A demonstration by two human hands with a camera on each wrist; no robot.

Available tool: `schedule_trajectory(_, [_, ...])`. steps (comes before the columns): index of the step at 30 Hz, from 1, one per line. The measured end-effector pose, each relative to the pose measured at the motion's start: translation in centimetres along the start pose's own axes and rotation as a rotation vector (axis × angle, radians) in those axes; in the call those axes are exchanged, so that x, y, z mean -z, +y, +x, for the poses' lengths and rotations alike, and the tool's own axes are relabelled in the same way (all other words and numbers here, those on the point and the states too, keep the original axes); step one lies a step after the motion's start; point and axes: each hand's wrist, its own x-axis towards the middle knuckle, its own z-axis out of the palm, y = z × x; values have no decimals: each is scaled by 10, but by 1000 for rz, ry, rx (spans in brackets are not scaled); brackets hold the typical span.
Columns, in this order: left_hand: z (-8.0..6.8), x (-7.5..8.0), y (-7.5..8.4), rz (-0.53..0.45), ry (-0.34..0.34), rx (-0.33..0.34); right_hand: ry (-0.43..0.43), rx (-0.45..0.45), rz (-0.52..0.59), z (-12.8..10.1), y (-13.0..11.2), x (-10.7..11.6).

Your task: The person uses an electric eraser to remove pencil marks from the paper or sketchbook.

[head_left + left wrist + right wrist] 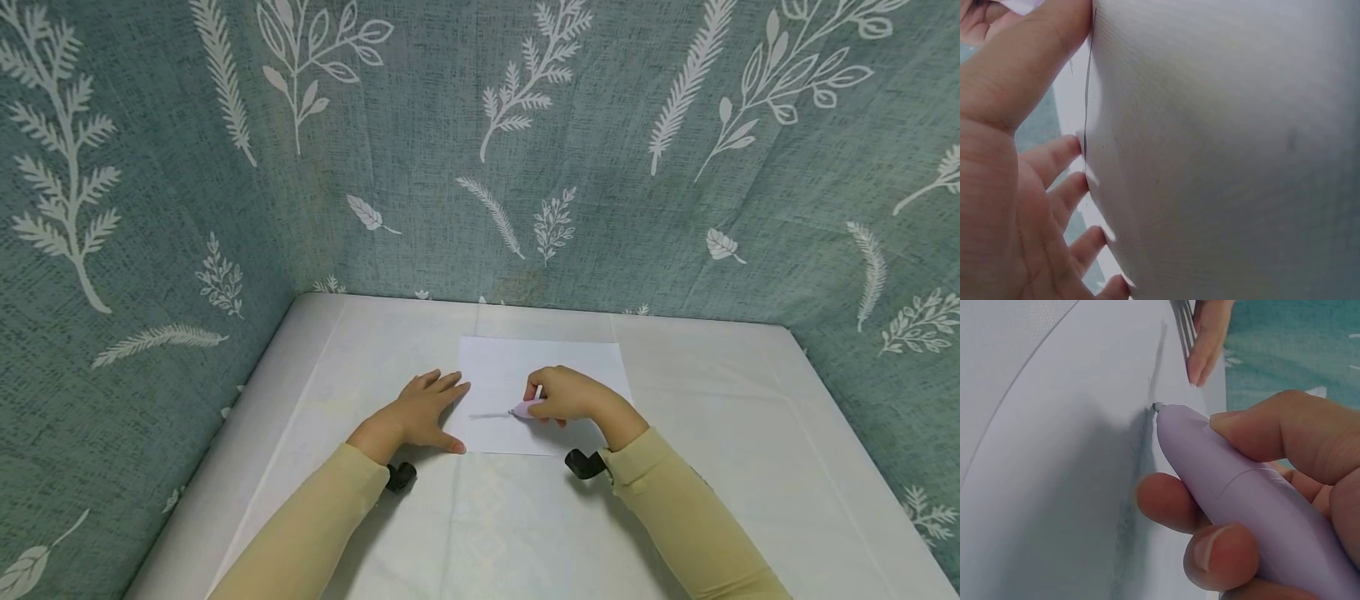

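Note:
A white sheet of paper lies on the white-covered table. My right hand grips a thick lavender pen-shaped tool between thumb and fingers. Its small pointed tip meets the paper, at the right end of a thin, nearly straight line. My left hand rests with fingers spread at the sheet's left side. Its index fingertip overlaps the left edge in the head view, and its thumb lies by the lower left corner. In the left wrist view the fingertips press the surface beside the paper edge.
A white cloth covers the table. Green leaf-patterned fabric hangs behind it and at both sides. A small black device sits at my right wrist, another black device at my left wrist.

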Motion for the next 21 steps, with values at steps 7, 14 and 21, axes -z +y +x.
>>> schedule_trajectory(7, [0,0,0,-2,4,-6,-34,16,-6,1,-2,-2])
schedule_trajectory(14, [1,-1,-1,15,5,-4,-6,-9,-9,1,-4,-1])
schedule_trajectory(21, [2,-2,-2,21,2,-7,1,-14,-23,2,-6,1])
